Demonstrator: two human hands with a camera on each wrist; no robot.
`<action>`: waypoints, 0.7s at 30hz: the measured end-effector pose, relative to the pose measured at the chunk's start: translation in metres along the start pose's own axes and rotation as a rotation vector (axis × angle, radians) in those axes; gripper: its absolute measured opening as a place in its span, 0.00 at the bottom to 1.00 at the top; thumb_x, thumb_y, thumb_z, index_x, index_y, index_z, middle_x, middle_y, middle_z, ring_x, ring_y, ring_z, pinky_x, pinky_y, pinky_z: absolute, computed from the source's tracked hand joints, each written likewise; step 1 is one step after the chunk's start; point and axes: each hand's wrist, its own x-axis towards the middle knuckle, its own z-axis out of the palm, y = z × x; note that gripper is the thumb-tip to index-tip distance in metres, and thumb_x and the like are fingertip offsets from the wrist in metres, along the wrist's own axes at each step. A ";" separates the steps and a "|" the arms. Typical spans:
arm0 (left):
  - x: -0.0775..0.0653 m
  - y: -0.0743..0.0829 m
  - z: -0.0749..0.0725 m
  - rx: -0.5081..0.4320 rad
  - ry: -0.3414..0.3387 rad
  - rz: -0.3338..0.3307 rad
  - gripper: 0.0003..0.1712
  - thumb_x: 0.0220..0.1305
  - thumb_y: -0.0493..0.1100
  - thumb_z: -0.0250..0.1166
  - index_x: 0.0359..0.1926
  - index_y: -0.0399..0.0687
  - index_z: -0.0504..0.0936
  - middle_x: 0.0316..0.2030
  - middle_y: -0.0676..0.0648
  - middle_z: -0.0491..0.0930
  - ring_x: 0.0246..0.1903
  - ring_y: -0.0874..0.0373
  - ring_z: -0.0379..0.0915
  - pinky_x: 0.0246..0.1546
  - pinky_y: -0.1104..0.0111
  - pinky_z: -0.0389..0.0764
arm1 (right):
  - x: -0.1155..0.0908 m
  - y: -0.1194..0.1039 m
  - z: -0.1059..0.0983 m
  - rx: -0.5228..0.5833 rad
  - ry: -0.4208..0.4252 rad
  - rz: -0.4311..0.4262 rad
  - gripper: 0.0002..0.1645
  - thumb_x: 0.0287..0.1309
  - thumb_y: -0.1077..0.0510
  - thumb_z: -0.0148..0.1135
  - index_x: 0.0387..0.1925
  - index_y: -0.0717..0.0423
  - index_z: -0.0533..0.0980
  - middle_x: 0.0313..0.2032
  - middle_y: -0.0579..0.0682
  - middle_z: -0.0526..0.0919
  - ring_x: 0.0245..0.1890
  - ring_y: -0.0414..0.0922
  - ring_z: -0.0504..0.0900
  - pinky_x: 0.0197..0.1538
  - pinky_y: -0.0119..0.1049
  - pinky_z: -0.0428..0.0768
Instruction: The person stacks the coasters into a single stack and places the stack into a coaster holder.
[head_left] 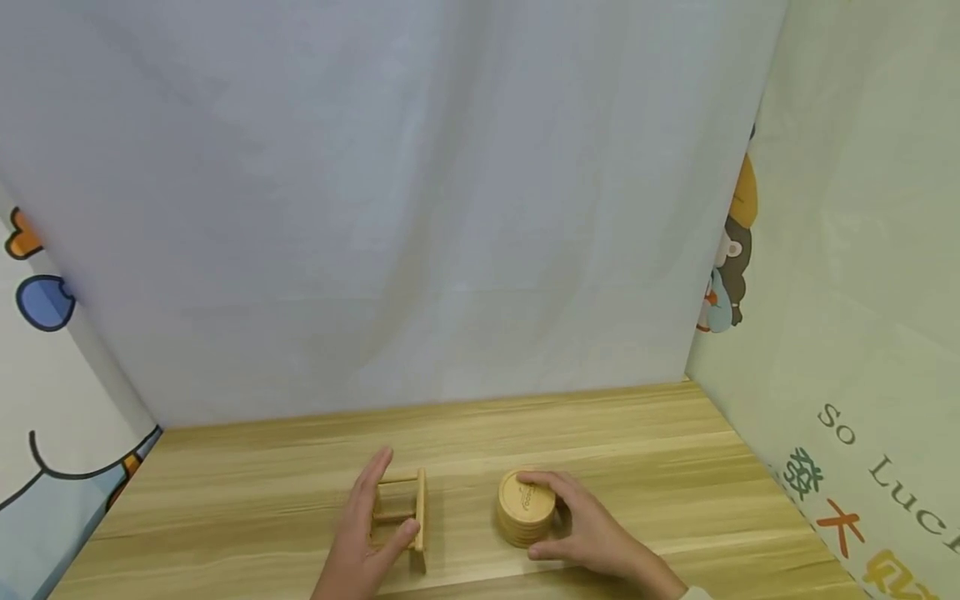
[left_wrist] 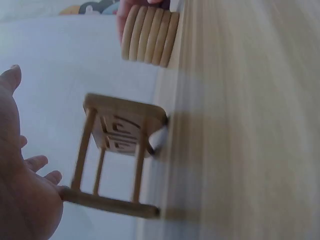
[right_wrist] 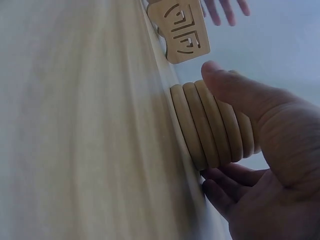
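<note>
A stack of several round wooden coasters (head_left: 525, 498) stands on the table, its top one marked with a printed design. My right hand (head_left: 592, 527) holds the stack from the right, the thumb on one side and the fingers curled round the other, as the right wrist view shows (right_wrist: 220, 125). To the left is a small wooden coaster rack (head_left: 421, 508) with thin rods between two end panels, one of them cut with a pattern (right_wrist: 182, 30). Beside the rack's left end, my left hand (head_left: 355, 533) has its fingers extended and thumb spread, with its palm facing the rack.
The table (head_left: 637, 433) has a light wood grain. A plain pale cloth (head_left: 420, 208) hangs along its back edge. Printed cloths with cartoon figures and lettering flank it on the left (head_left: 45, 375) and right (head_left: 847, 333).
</note>
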 end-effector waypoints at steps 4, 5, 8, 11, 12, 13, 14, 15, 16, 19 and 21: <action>0.003 0.012 0.006 0.063 0.006 0.133 0.57 0.67 0.39 0.79 0.90 0.58 0.57 0.84 0.37 0.60 0.80 0.35 0.57 0.60 0.18 0.68 | -0.001 0.001 0.002 0.015 -0.009 0.021 0.56 0.53 0.46 0.90 0.80 0.38 0.71 0.74 0.47 0.77 0.73 0.54 0.75 0.78 0.51 0.72; 0.003 0.015 0.008 0.072 0.007 0.161 0.58 0.66 0.40 0.80 0.89 0.57 0.58 0.84 0.38 0.61 0.80 0.37 0.58 0.59 0.19 0.70 | -0.001 0.001 0.002 0.018 -0.011 0.027 0.56 0.53 0.46 0.90 0.80 0.37 0.70 0.75 0.47 0.76 0.74 0.55 0.75 0.78 0.52 0.72; 0.003 0.025 0.014 0.061 -0.018 0.201 0.59 0.65 0.41 0.81 0.90 0.56 0.58 0.85 0.42 0.60 0.80 0.42 0.59 0.58 0.20 0.73 | -0.001 0.001 0.004 0.025 -0.016 0.037 0.57 0.53 0.47 0.90 0.81 0.37 0.70 0.76 0.47 0.75 0.75 0.57 0.74 0.78 0.56 0.71; 0.001 0.034 0.024 0.017 -0.069 0.190 0.59 0.67 0.43 0.80 0.90 0.59 0.56 0.86 0.43 0.59 0.80 0.34 0.59 0.57 0.21 0.73 | -0.001 0.002 0.005 0.030 -0.018 0.036 0.57 0.53 0.47 0.90 0.81 0.37 0.69 0.76 0.48 0.74 0.75 0.59 0.73 0.78 0.60 0.69; 0.001 0.036 0.028 0.004 -0.089 0.184 0.59 0.68 0.44 0.80 0.90 0.59 0.56 0.86 0.42 0.59 0.79 0.31 0.59 0.57 0.21 0.74 | -0.001 0.002 0.004 0.029 -0.016 0.032 0.57 0.52 0.46 0.90 0.81 0.37 0.69 0.77 0.48 0.74 0.76 0.60 0.73 0.79 0.61 0.69; 0.000 0.038 0.033 -0.008 -0.108 0.176 0.58 0.68 0.45 0.80 0.90 0.60 0.56 0.86 0.41 0.59 0.78 0.28 0.60 0.57 0.20 0.74 | -0.001 0.002 0.005 0.029 -0.014 0.029 0.58 0.52 0.46 0.90 0.81 0.37 0.69 0.77 0.48 0.74 0.76 0.60 0.73 0.79 0.60 0.69; 0.000 0.040 0.038 -0.024 -0.125 0.163 0.58 0.69 0.45 0.79 0.90 0.61 0.56 0.85 0.39 0.59 0.77 0.25 0.60 0.57 0.20 0.73 | -0.001 0.003 0.004 0.027 -0.010 0.022 0.58 0.52 0.46 0.90 0.81 0.38 0.69 0.77 0.48 0.74 0.76 0.59 0.73 0.79 0.60 0.68; -0.001 0.041 0.043 -0.047 -0.142 0.148 0.57 0.70 0.46 0.79 0.90 0.63 0.56 0.85 0.37 0.59 0.77 0.23 0.60 0.57 0.19 0.72 | -0.001 0.003 0.004 0.026 -0.007 0.015 0.58 0.52 0.46 0.90 0.81 0.38 0.69 0.77 0.48 0.74 0.77 0.59 0.73 0.80 0.59 0.68; -0.001 0.042 0.048 -0.075 -0.159 0.132 0.56 0.70 0.46 0.78 0.90 0.64 0.57 0.85 0.35 0.58 0.77 0.23 0.59 0.58 0.19 0.71 | -0.001 0.004 0.004 0.023 -0.003 0.007 0.58 0.52 0.46 0.89 0.81 0.38 0.69 0.77 0.48 0.74 0.77 0.59 0.72 0.80 0.58 0.68; -0.003 0.046 0.064 -0.145 -0.204 0.081 0.52 0.73 0.46 0.76 0.89 0.63 0.59 0.84 0.31 0.58 0.78 0.21 0.58 0.59 0.17 0.69 | -0.001 0.004 0.005 0.024 -0.004 -0.010 0.57 0.53 0.45 0.89 0.81 0.39 0.69 0.78 0.47 0.74 0.77 0.58 0.72 0.81 0.55 0.68; -0.004 0.048 0.073 -0.177 -0.231 0.056 0.49 0.74 0.46 0.74 0.89 0.56 0.60 0.84 0.29 0.57 0.78 0.20 0.57 0.59 0.16 0.67 | -0.001 0.005 0.005 0.028 -0.012 -0.012 0.57 0.55 0.44 0.88 0.82 0.39 0.68 0.79 0.47 0.73 0.78 0.58 0.71 0.81 0.54 0.67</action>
